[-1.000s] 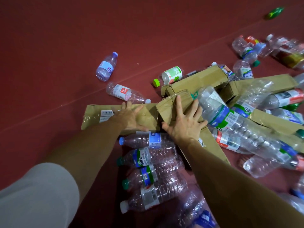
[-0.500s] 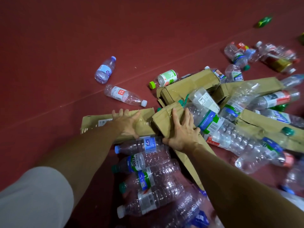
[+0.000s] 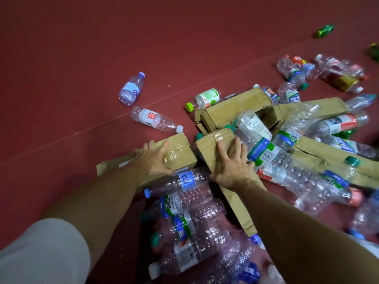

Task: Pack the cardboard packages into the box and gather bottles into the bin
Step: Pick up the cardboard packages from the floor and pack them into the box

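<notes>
Cardboard step in hand, judging by the grip. Gripping the left cardboard package [image 3: 180,152], left of centre, with the left hand [image 3: 153,158]: fingers hooked over the far edge, thumb along the near side. Pressing flat on the middle cardboard package [image 3: 207,148], at centre frame, with the right hand [image 3: 231,162]: fingers straight and fanned over the top, thumb down the near side, not closed round it. No sign of box or bin anywhere in frame.

To do this well: take each package by its long edges rather than the taped end, and raise slowly. Mind the large bottle [image 3: 264,152] leaning against the right side of the middle package, and the bottle pile [image 3: 190,218] at lower centre lying against the near sides, both likely to roll on losing that support. Better to tip the middle package toward the left first, shedding that bottle before pulling. Close right thumb and fingers round it beforehand, otherwise risking a slip on the tape with only a flat palm.

Against half a second ago: same hands on the same two packages, right fingers fanned wider, more of the left package's near side showing, perhaps tipped up a little.
</notes>
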Demonstrator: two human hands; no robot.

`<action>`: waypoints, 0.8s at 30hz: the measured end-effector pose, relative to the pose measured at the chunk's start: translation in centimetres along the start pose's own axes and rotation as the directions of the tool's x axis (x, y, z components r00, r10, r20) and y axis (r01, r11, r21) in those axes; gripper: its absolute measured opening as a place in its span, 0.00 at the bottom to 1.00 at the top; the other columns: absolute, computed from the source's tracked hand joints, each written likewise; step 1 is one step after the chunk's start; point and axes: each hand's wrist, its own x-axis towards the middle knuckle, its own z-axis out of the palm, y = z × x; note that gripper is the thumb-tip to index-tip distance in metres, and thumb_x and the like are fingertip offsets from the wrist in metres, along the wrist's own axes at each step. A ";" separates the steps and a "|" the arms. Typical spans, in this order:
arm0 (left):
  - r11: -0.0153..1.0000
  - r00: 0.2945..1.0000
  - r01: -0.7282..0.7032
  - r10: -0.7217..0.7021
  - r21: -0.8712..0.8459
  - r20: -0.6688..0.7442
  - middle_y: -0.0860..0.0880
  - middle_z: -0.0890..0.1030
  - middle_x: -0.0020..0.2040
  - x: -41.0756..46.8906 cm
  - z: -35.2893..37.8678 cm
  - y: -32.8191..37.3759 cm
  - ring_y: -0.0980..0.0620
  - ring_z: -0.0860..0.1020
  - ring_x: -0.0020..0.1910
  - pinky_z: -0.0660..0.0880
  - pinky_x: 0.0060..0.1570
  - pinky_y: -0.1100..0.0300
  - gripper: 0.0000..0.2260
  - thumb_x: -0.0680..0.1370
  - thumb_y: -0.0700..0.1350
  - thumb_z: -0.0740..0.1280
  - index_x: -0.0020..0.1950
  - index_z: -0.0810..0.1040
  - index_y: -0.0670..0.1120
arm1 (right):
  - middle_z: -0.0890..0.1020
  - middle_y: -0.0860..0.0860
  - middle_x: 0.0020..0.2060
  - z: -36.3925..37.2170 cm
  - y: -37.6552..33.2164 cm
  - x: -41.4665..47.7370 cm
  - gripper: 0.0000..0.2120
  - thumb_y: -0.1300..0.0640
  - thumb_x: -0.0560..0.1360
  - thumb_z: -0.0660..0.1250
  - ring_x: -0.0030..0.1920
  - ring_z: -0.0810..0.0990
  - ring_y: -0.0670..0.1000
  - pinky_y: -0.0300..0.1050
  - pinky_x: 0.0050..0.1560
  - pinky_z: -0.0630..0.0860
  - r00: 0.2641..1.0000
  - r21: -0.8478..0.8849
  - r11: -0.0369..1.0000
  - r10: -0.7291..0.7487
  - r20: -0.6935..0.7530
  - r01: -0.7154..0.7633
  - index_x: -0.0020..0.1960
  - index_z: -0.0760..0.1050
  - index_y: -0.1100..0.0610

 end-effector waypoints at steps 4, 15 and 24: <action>1.000 0.999 0.000 0.000 0.007 0.033 0.40 0.47 0.80 -0.1 0.0 -0.2 0.36 0.54 0.77 0.59 0.71 0.34 0.60 0.62 0.76 0.70 0.79 0.34 0.58 | 0.32 0.60 0.76 0.1 -0.4 0.0 0.56 0.27 0.68 0.67 0.77 0.39 0.66 0.70 0.70 0.62 1.000 -0.049 0.999 -0.021 0.009 0.021 0.79 0.33 0.41; 0.999 0.988 0.021 -0.014 0.045 -0.154 0.41 0.63 0.70 -0.8 -2.2 -0.9 0.40 0.66 0.68 0.67 0.61 0.39 0.55 0.64 0.76 0.67 0.80 0.42 0.56 | 0.39 0.67 0.77 -0.7 -2.0 0.8 0.53 0.26 0.69 0.64 0.74 0.56 0.67 0.65 0.68 0.64 0.996 -0.072 0.995 0.061 -0.062 -0.066 0.79 0.34 0.40; 0.987 0.936 0.162 -0.155 -0.002 -0.316 0.43 0.57 0.75 -4.9 -11.3 -2.2 0.41 0.64 0.68 0.67 0.62 0.41 0.50 0.66 0.76 0.64 0.78 0.38 0.67 | 0.45 0.65 0.76 -10.9 -5.2 2.2 0.51 0.31 0.69 0.69 0.72 0.57 0.67 0.65 0.65 0.67 0.989 0.113 0.994 0.033 -0.146 -0.016 0.80 0.40 0.38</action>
